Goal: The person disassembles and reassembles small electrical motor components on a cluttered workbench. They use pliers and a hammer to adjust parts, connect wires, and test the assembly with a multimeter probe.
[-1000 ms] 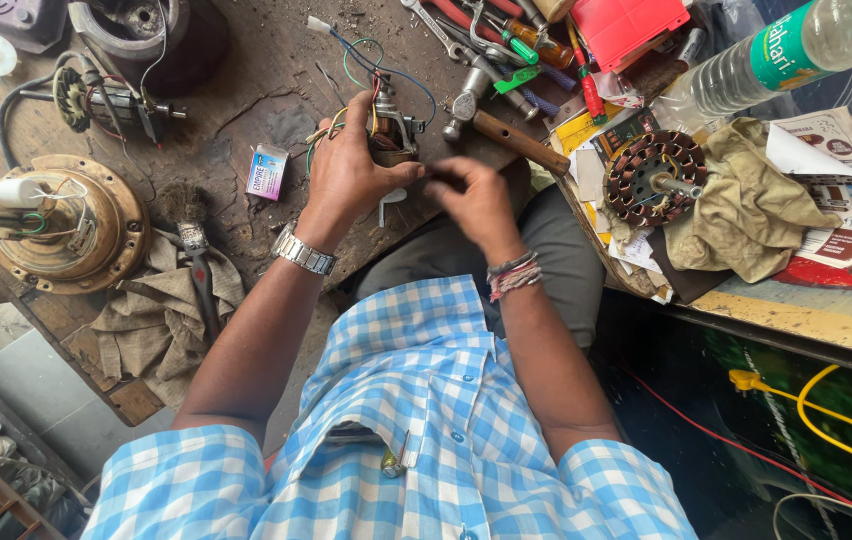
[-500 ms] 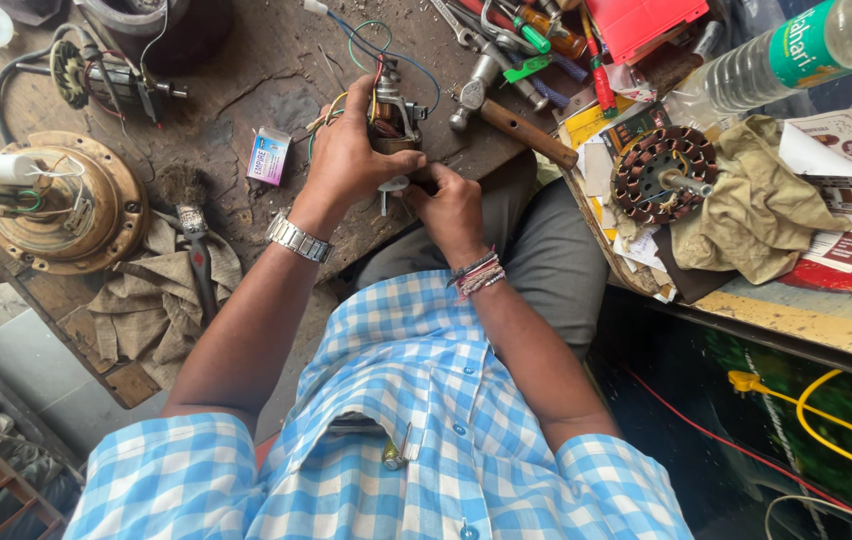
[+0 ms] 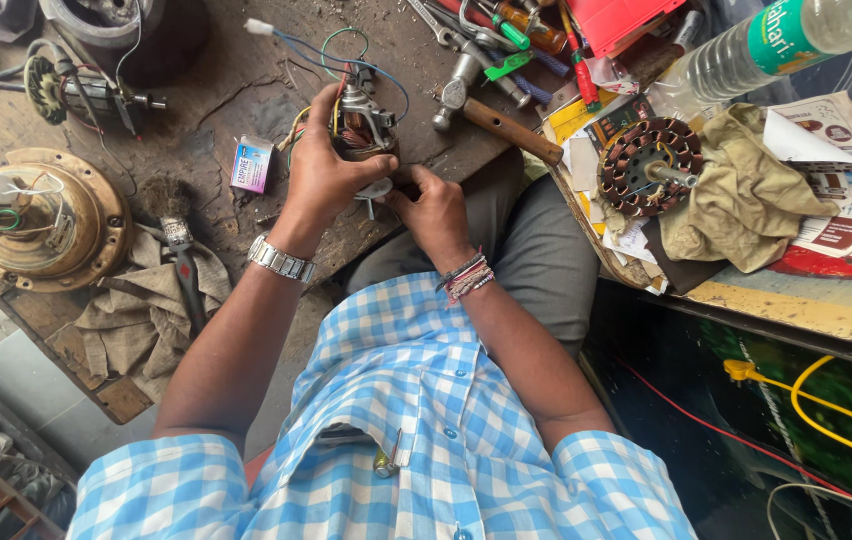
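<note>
A small electric motor with coloured wires stands at the near edge of a worn wooden workbench. My left hand, with a metal watch on the wrist, is wrapped around the motor's left side. My right hand, with thread bands on the wrist, has its fingers pinched at the motor's lower right part. What those fingertips hold is hidden. Blue, green and red wires trail from the motor to a white plug.
A hammer, screwdrivers and wrenches lie behind the motor. At right are a copper-wound stator, a tan rag, a plastic bottle and papers. At left are a round brass fan housing, a brush, a small box.
My right hand has moved left and closer, from apart from the motor to touching its lower right side. My left hand has kept its hold on the motor.
</note>
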